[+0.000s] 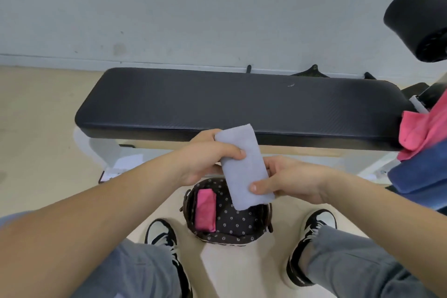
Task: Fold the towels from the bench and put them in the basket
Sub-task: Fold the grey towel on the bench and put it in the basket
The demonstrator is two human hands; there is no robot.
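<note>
A folded pale grey towel (243, 167) hangs in the air in front of the black padded bench (217, 104), above the basket. My left hand (205, 159) grips its upper left edge. My right hand (290, 179) pinches its lower right edge with the thumb on top. Below, on the floor between my feet, stands a round dark basket (242, 225) with a dotted lining. A folded pink towel (205, 210) lies inside it on the left. At the bench's right end, a pink towel (420, 133) and a dark blue towel (418, 176) lie bunched.
A black foam roller pad (418, 22) of the bench frame sticks up at the upper right. The white bench leg (106, 152) stands at the left. A grey wall runs behind the bench. My shoes (162, 237) flank the basket on the beige floor.
</note>
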